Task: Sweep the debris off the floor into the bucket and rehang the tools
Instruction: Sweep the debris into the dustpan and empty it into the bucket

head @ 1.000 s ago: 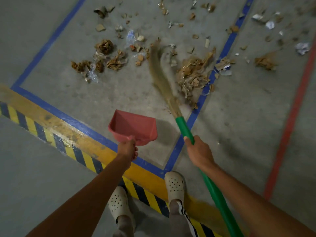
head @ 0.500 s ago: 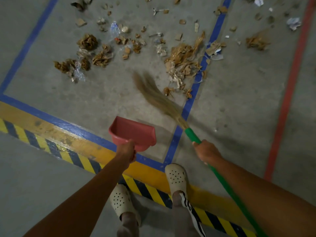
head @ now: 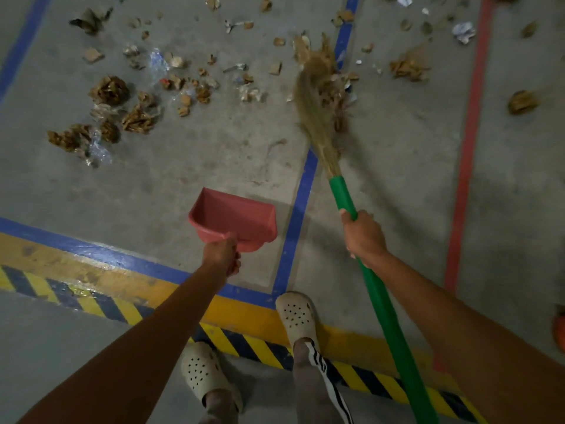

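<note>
Your right hand [head: 363, 235] is wrapped tight around the green handle of the broom [head: 342, 194], gripping just below the point where the straw bristles [head: 316, 96] are bound on. The handle runs back under your right forearm toward the lower edge of the view. The bristles are blurred and lie over a clump of brown debris [head: 334, 93] right beside the blue line [head: 295, 228] that runs away from you.

Your left hand [head: 223, 255] is closed on the handle of the red dustpan [head: 234, 217]. The pan sits low over the concrete floor [head: 171, 185] with its open mouth facing away from you, just left of the blue line; whether it touches the floor cannot be told. It looks empty.

More scraps [head: 122, 111] of crumpled brown paper, clear plastic and card lie scattered on the floor well beyond the pan, to the left of the broom. Other bits lie to the right, between the blue line and a red line [head: 467, 148], and a few past the red line.

Your feet, in pale perforated clogs [head: 298, 316], stand at the yellow band and black-and-yellow hazard stripe [head: 101, 304]; the right one is on the band, the left one behind the stripe.
</note>
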Motion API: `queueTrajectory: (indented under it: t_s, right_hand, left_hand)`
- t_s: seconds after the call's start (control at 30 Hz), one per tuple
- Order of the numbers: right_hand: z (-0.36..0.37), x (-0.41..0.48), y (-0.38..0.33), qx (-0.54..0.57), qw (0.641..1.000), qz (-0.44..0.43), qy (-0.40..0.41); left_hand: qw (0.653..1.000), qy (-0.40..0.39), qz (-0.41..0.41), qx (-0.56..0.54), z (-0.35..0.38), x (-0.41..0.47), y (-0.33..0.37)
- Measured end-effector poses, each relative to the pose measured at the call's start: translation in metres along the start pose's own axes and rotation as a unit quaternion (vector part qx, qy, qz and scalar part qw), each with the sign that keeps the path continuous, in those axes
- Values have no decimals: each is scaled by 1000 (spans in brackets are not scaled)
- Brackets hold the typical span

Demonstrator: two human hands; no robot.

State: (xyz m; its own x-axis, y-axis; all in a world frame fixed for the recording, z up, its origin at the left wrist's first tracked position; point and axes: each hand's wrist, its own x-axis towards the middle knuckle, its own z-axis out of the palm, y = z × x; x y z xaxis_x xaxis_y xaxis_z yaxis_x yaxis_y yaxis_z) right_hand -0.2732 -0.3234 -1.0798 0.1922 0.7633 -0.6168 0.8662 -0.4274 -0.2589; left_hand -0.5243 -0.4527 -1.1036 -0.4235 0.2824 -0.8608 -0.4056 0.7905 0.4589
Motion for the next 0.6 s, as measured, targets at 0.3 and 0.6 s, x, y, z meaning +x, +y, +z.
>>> queueTrajectory:
  t_s: [0.3,0.6]
  right_hand:
    - [34,-26,38,-125,984,-59,-116]
    - [-5,41,93,-150,983,50,-93]
  left_hand:
    - [998,-7,-22,52,21,6,1]
    - [997,-51,-14,54,52,8,-2]
